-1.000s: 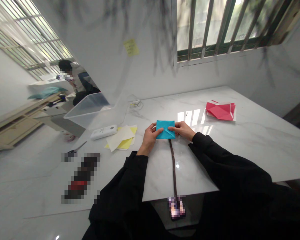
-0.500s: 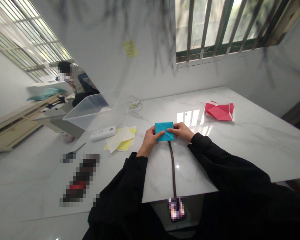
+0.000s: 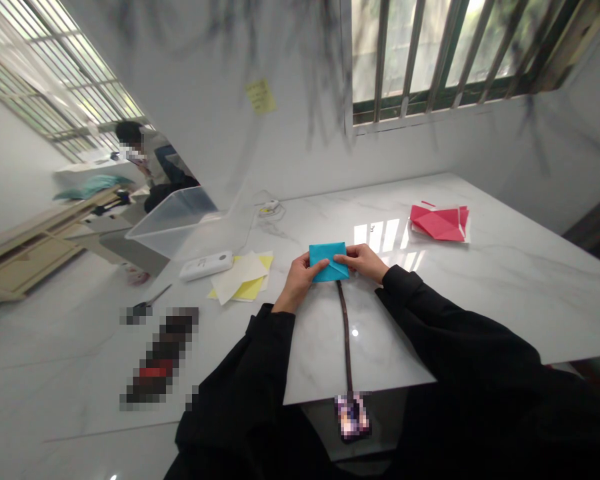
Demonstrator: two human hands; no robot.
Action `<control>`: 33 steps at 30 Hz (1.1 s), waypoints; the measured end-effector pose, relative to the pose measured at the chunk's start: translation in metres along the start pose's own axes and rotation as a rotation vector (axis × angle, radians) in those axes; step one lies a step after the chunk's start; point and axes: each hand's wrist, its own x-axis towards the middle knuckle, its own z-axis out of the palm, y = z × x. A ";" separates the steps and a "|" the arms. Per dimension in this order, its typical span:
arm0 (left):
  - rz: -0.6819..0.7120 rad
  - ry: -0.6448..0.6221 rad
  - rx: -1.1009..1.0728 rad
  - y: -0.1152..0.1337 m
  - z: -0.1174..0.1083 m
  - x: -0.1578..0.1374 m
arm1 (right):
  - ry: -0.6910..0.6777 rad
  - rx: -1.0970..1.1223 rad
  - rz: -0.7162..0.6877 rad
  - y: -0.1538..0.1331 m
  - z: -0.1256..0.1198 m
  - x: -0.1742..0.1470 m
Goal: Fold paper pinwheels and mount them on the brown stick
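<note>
A folded piece of blue paper [image 3: 325,252] is held up over the white marbled table, with a diagonal fold showing on its lower right face. My left hand [image 3: 298,280] grips its left side, thumb lying on the front and fingers mostly hidden behind. At the right edge, my right hand [image 3: 366,263] pinches the same paper, its thumb pressed on the front. Beneath the paper's lower edge a dark cord [image 3: 347,333] runs down to a small pixelated item [image 3: 352,417] at the table's front edge.
White and yellow paper sheets [image 3: 243,280] lie to the left, beside a white device [image 3: 207,266] and a clear plastic bin [image 3: 180,223]. Scissors [image 3: 153,300] rest farther left. Red folded paper [image 3: 440,222] is at the right. A person [image 3: 155,157] sits in the background.
The blue paper has shifted very slightly left and tilted a little. Both hands keep the same hold on it.
</note>
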 end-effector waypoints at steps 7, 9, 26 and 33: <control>-0.011 0.027 0.068 -0.005 -0.003 0.002 | 0.106 0.052 -0.034 0.000 -0.003 0.002; -0.014 0.029 0.083 -0.005 -0.003 0.002 | 0.142 0.064 -0.048 0.000 -0.004 0.002; 0.026 0.113 0.098 -0.004 -0.003 0.004 | 0.121 0.080 0.036 -0.002 -0.003 0.001; 0.058 0.244 -0.064 -0.005 -0.007 0.010 | -0.103 -0.143 0.038 -0.003 -0.003 -0.002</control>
